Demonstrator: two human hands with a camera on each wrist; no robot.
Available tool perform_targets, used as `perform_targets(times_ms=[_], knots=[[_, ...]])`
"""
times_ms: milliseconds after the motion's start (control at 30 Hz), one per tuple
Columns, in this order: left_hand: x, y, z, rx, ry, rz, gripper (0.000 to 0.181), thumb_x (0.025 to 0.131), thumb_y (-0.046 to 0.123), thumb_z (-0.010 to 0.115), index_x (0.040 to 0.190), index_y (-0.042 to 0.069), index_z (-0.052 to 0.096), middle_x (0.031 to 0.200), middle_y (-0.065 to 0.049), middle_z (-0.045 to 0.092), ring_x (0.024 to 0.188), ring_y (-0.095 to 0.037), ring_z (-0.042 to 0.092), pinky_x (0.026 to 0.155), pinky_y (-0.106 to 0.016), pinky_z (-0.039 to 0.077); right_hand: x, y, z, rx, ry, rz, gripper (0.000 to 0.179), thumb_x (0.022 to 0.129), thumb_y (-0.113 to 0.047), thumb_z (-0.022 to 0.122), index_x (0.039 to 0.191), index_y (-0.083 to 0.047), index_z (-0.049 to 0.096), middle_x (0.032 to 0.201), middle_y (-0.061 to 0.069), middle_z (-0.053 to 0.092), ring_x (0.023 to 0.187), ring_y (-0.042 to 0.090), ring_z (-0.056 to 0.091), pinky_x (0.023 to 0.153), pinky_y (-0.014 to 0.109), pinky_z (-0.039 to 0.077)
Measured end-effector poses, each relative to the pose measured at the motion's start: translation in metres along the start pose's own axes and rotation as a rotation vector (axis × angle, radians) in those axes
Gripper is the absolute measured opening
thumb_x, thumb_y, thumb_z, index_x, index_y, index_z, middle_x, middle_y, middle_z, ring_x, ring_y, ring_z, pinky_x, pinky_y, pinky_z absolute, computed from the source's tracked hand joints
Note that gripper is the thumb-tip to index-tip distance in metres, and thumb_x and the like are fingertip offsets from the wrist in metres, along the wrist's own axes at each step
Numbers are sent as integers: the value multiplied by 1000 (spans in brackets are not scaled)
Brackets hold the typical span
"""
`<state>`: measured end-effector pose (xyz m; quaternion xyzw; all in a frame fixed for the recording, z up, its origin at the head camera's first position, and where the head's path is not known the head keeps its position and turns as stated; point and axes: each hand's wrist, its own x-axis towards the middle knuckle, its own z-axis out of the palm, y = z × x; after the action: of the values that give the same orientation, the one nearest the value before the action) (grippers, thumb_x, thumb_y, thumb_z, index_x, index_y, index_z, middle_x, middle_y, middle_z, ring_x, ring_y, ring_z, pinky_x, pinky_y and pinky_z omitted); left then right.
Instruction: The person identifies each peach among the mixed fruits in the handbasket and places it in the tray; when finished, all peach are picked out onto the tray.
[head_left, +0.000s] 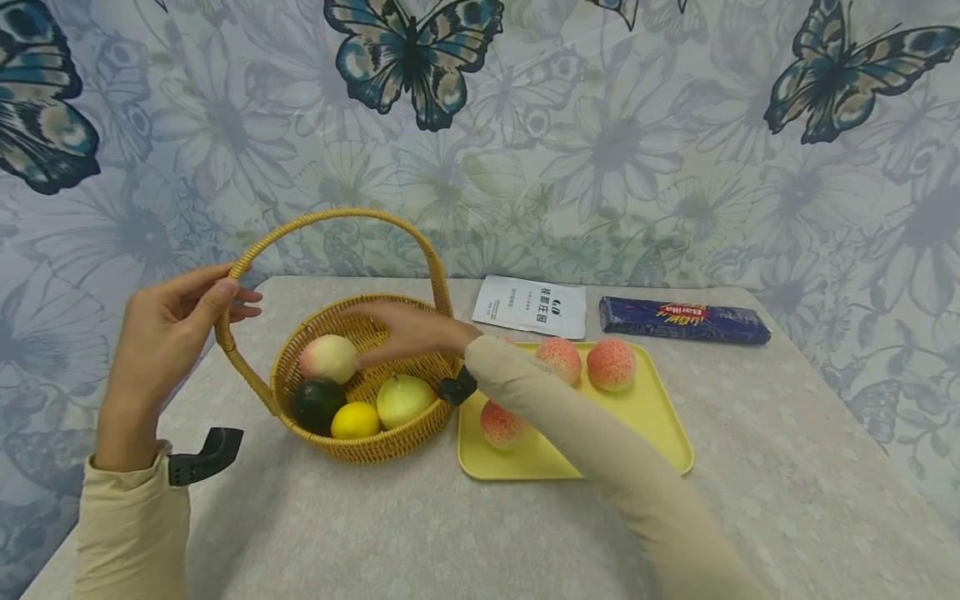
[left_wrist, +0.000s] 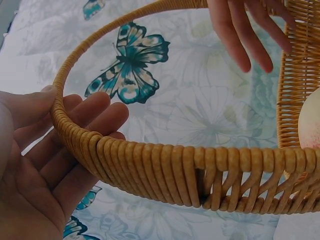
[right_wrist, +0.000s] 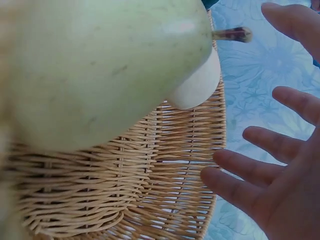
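A wicker basket (head_left: 375, 452) with a tall arched handle (head_left: 341, 214) stands on the table. My left hand (head_left: 161, 342) holds the handle's left side, thumb in front and fingers behind, as the left wrist view shows. Over the basket's back half, my right hand (head_left: 408, 327) is spread with nothing in its fingers. Inside lie a pale peach (head_left: 328, 358), a dark green avocado-like fruit (head_left: 318, 406), a lemon (head_left: 356, 421) and a pale green pear (head_left: 405, 402). The pear (right_wrist: 110, 75) fills much of the right wrist view, its stem showing.
Right of the basket is a yellow tray (head_left: 622, 429) bearing red-speckled peaches (head_left: 611, 365), partly hidden by the right forearm. Behind it lie a white packet (head_left: 531, 307) and a blue Barilla package (head_left: 684, 322). A butterfly-patterned backdrop (head_left: 600, 192) rises behind the table.
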<state>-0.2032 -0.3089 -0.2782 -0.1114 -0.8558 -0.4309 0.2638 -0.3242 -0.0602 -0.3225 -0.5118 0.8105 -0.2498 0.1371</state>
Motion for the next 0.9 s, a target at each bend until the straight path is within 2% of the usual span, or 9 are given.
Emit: perform_targets(times_ms=[433,700,900], knots=[[1,1,0,2,1,0,35,98,14,55,130,-1,57,90,20,67,77,4,67,67,-8,50,30,-8,0,-16,-144,169,85,85,-50,66,153,-21,25,156,-4,27,141,11,29,111,27,29],[1,1,-1,2,3,8,35,98,14,55,130,-1,58,90,19,67,77,3,67,67,-9,50,40,-22,0,5,-221,178,86,85,-47,66,153,-15,23,156,2,27,141,14,29,110,22,29],[1,0,-1,-4,-1,8,35,98,14,55,129,-1,57,90,18,68,77,3,68,67,-9,51,46,-28,4,13,-241,214,87,84,-45,68,153,-18,22,155,-2,30,137,9,32,107,21,31]])
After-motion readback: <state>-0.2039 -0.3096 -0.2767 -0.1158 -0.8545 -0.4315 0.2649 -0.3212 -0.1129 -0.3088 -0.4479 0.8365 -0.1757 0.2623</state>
